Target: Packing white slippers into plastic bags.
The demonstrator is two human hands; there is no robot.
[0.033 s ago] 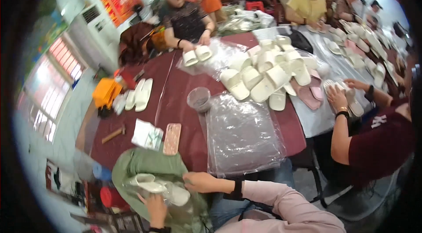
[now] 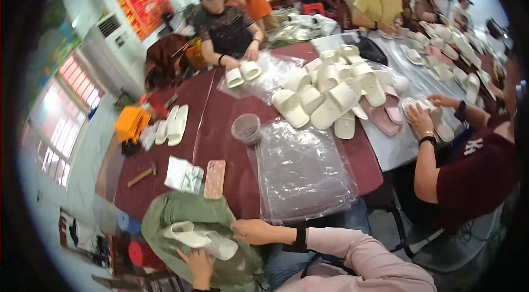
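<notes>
A pair of white slide slippers (image 2: 190, 235) in a clear plastic bag lies at the mouth of a green sack (image 2: 182, 208), in front of me at the table's near edge. My left hand (image 2: 199, 265) is against the near side of the slippers, its fingers apart, one stretched out to the left. At the sack's right edge my right hand (image 2: 254, 232) is closed, its fingertips pinching the green material. Part of the bag and the sack's lower folds are hidden by my left hand.
Clear plastic bags (image 2: 303, 173) lie stacked right of a phone (image 2: 215, 179). Beyond them are a round plastic tub (image 2: 246, 129) and a heap of white slippers (image 2: 330, 93). A hammer (image 2: 142, 175) lies at left. Co-workers handle slippers across the table and at right.
The view has shifted slightly. My left hand has moved a little lower and to the right by the slippers. My right hand stays at the sack's edge.
</notes>
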